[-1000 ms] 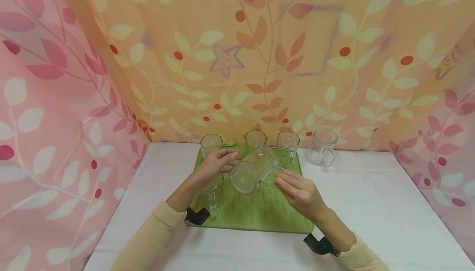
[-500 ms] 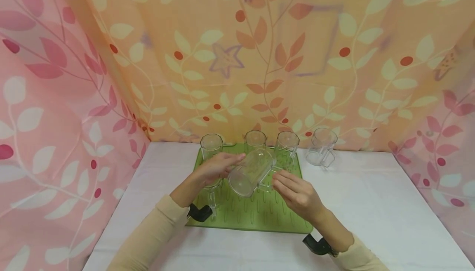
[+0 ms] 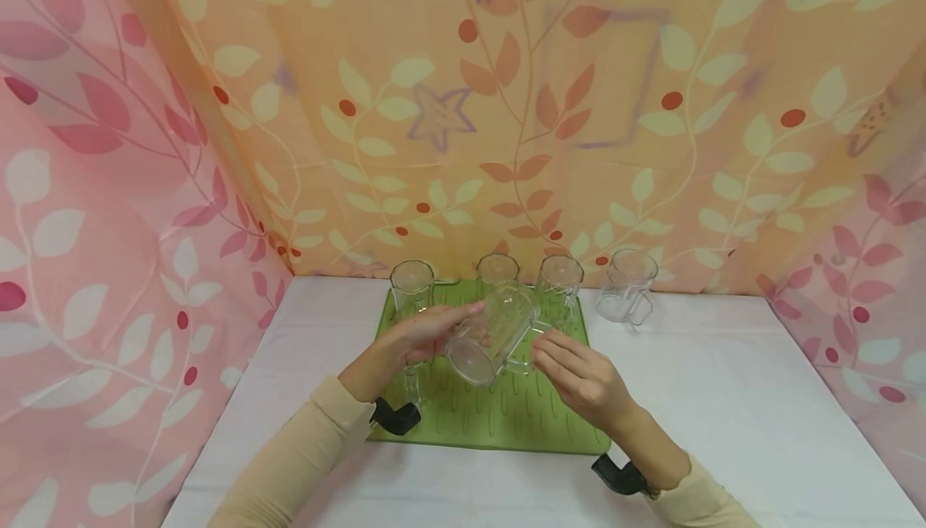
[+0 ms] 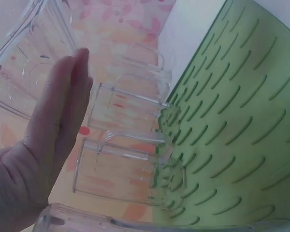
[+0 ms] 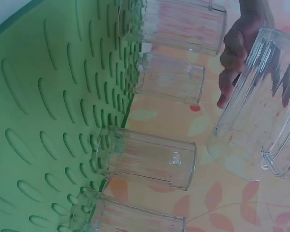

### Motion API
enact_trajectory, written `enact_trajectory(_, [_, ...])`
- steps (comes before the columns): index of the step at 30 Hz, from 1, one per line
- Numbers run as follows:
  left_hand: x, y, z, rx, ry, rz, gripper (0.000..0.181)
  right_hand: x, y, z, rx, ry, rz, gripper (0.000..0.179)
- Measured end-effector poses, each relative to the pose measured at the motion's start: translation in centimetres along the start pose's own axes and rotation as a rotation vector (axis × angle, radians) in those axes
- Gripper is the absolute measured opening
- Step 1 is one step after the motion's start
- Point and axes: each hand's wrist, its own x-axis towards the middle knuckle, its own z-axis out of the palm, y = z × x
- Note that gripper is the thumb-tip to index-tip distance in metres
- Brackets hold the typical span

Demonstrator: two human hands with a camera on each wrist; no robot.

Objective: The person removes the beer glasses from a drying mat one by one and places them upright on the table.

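A clear glass mug (image 3: 492,339) is held tilted above the green drying mat (image 3: 499,411). My right hand (image 3: 579,375) pinches its handle from the right. On the other side, my left hand (image 3: 427,331) lies along the mug, some fingers showing through the glass. The left wrist view has those fingers (image 4: 55,106) long and fairly straight beside the mug; firm contact is hard to tell. Over in the right wrist view, the left hand (image 5: 237,48) appears next to the tilted glass, while only bits of the right fingertips show at the edge.
Along the mat's back edge stand three glass mugs: a left one (image 3: 412,279), a middle one (image 3: 497,269) and a right one (image 3: 561,275). Another mug (image 3: 414,383) is partly behind my left hand. Beyond the mat, one mug (image 3: 628,283) stands on the white table (image 3: 709,399).
My left hand has moved right, closer in against the tilted mug. The mug has shifted slightly toward me, and my right hand keeps its hold on the handle.
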Motion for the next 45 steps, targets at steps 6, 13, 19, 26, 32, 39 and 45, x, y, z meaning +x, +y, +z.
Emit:
enact_trajectory(6, [0.1, 0.0, 0.3, -0.067, 0.001, -0.025, 0.068, 0.4, 0.1, -0.1, -0.007, 0.003, -0.017, 0.024])
enact_trajectory(13, [0.0, 0.4, 0.7, -0.092, -0.004, -0.048, 0.073, 0.8, 0.4, -0.4, 0.0, 0.017, -0.024, 0.022])
enact_trajectory(19, [-0.1, 0.5, 0.8, -0.079, -0.016, -0.052, 0.075, 0.9, 0.3, -0.4, 0.0, 0.028, -0.021, 0.022])
enact_trajectory(26, [-0.1, 0.6, 0.7, -0.082, -0.027, -0.048, 0.073, 1.0, 0.3, -0.4, 0.007, 0.022, -0.019, 0.02])
enact_trajectory(32, [-0.1, 0.7, 0.8, -0.088, -0.025, -0.034, 0.072, 0.7, 0.4, -0.6, 0.017, -0.023, 0.033, 0.021])
enact_trajectory(39, [-0.1, 0.7, 0.9, -0.093, -0.002, -0.022, 0.067, 0.3, 0.3, -0.8, 0.05, -0.075, 0.1, 0.023])
enact_trajectory(45, [-0.2, 0.5, 0.9, -0.066, 0.036, 0.001, 0.06, 0.0, 0.1, -1.0, 0.172, -0.127, 0.187, 0.026])
